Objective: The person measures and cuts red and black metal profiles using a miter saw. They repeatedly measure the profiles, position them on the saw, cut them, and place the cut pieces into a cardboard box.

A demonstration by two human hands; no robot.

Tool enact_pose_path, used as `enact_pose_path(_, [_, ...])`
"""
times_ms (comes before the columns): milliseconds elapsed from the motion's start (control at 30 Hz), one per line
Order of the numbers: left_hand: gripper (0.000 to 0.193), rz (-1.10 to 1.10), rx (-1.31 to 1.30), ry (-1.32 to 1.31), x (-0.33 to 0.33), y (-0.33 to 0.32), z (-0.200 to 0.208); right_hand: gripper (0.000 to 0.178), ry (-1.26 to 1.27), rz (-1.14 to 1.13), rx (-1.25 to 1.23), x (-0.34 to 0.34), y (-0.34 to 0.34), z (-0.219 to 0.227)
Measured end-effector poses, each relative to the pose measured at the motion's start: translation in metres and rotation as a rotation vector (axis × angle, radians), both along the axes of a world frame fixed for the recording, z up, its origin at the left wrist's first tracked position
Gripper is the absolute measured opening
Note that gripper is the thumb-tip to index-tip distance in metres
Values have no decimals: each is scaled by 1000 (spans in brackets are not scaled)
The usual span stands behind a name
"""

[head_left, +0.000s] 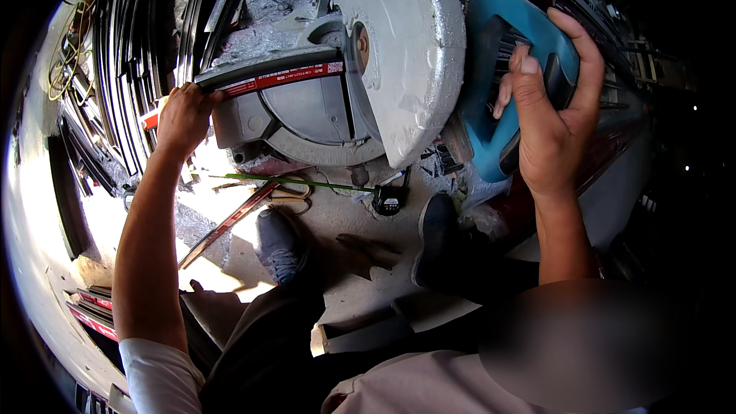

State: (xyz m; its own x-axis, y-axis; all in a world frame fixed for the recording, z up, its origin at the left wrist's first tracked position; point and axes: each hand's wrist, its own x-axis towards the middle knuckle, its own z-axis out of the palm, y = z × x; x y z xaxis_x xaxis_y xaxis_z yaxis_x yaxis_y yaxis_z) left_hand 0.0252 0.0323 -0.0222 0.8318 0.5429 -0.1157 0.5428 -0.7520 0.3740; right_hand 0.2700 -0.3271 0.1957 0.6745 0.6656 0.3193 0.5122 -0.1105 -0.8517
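Note:
My left hand [184, 119] is closed on a dark profile strip [287, 77] with red printed film. It presses the strip along the fence of a mitre saw; the strip's red end pokes out left of my fingers. My right hand [556, 126] is wrapped round the saw's blue loop handle [487, 15], fingers curled through the opening near the trigger. Between my hands stands the large pale blade guard [414, 46], which hides the blade's edge. The strip's right end meets the guard's left side. Below the strip lies the grey saw table [307, 111].
Bundles of long dark profiles [126, 54] lie at the left. On the floor are a tape measure [388, 199], a green strip [307, 182] and a red-faced offcut [230, 222]. My shoes [280, 245] stand close to the saw. Tangled yellow cord [65, 69] lies far left.

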Motion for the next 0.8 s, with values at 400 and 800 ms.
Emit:
enact_pose_path(400, [43, -12, 18, -31, -2, 0, -4, 47, 8, -41, 99, -14, -2, -17])
enact_pose_path(800, [44, -12, 32, -22, -5, 3, -8, 49, 36, -71, 99, -18, -5, -23])
